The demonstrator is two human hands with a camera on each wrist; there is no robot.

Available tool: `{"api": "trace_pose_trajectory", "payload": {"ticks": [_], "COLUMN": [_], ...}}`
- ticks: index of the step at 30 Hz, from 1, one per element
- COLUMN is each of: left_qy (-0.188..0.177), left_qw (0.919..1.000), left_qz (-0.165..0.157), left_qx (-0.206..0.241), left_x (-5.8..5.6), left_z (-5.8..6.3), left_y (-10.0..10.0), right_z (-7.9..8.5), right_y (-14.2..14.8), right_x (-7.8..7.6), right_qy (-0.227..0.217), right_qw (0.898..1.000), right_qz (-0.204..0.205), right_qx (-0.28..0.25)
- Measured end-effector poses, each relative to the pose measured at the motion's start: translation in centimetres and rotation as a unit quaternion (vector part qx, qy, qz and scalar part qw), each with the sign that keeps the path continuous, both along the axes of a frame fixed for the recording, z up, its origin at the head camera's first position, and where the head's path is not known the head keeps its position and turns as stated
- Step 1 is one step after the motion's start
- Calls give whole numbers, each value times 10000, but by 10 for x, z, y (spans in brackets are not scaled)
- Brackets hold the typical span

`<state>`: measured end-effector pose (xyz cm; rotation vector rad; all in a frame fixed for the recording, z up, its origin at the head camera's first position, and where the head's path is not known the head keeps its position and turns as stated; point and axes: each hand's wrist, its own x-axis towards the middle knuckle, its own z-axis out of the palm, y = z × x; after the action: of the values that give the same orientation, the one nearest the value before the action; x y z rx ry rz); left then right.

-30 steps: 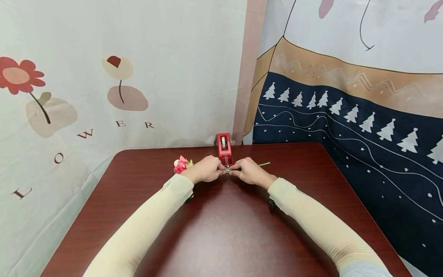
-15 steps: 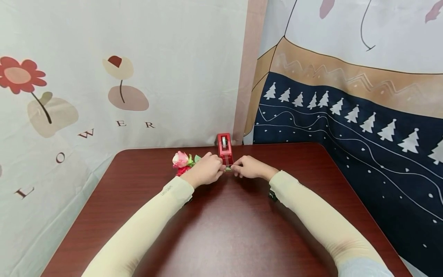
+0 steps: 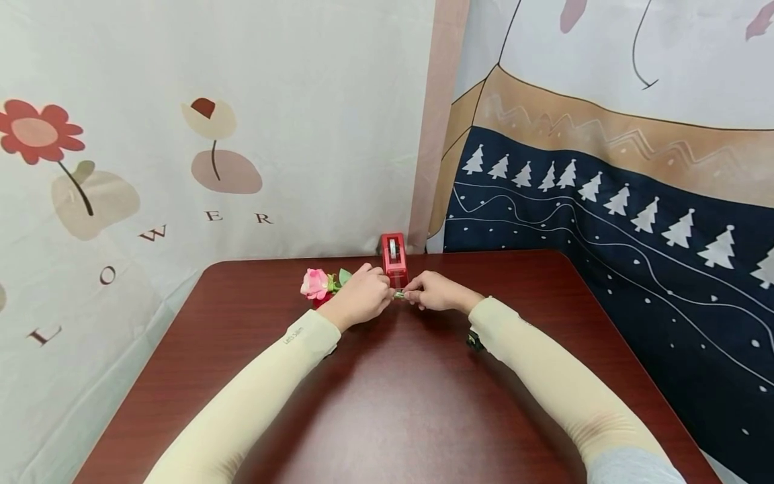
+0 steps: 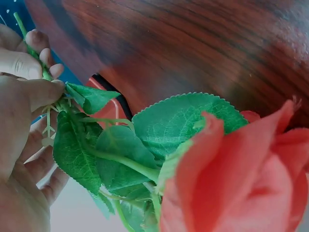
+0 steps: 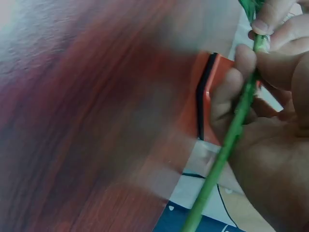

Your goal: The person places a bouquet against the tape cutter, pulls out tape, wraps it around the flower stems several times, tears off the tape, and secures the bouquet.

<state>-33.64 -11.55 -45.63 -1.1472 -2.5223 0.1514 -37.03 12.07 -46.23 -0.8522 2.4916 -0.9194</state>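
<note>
My left hand [image 3: 363, 294] pinches the green stems of artificial roses just below their leaves [image 4: 77, 150]. A pink rose [image 3: 314, 284] sticks out to the left of that hand in the head view. The red rose [image 4: 236, 179] fills the lower right of the left wrist view; in the head view my wrist covers most of it. My right hand [image 3: 440, 293] pinches the stem [image 5: 219, 166] between thumb and fingers, close beside the left fingertips. Something pale and shiny, perhaps tape, lies on the stem between the hands.
A red tape dispenser [image 3: 394, 261] stands at the table's back edge, right behind both hands. The dark red-brown table [image 3: 387, 390] stretches toward me. Printed cloths [image 3: 314, 134] hang behind it on the left and right.
The roses have turned in my hands: the pink rose now faces up and more leaves show. The stem's far end right of my right hand no longer shows in the head view.
</note>
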Motion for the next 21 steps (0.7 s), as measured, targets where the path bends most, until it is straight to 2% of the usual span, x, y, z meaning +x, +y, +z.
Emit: {"api": "trace_pose_trajectory", "payload": {"ticks": [3,8,15,21], "left_qy": [-173,-709,-1370,-2055], "left_qw": [9998,9966,9877,9732], "left_qz": [93,333,608,843], "left_qx": [23,272,437,591], "left_x": [0,0,0,-4], "left_z": [1,4,11,13], "left_y": [0,2,3,2], "right_z": [-4,-12,-15,-17], "right_y": [1,2,3,4], "right_x": [2,3,8,10], "right_qy": [519,1263,1810,2230], "right_qw": [9986,9919,9833,9743], "right_qz": [19,112,209,303], "right_qx": [108,77,-9,3]}}
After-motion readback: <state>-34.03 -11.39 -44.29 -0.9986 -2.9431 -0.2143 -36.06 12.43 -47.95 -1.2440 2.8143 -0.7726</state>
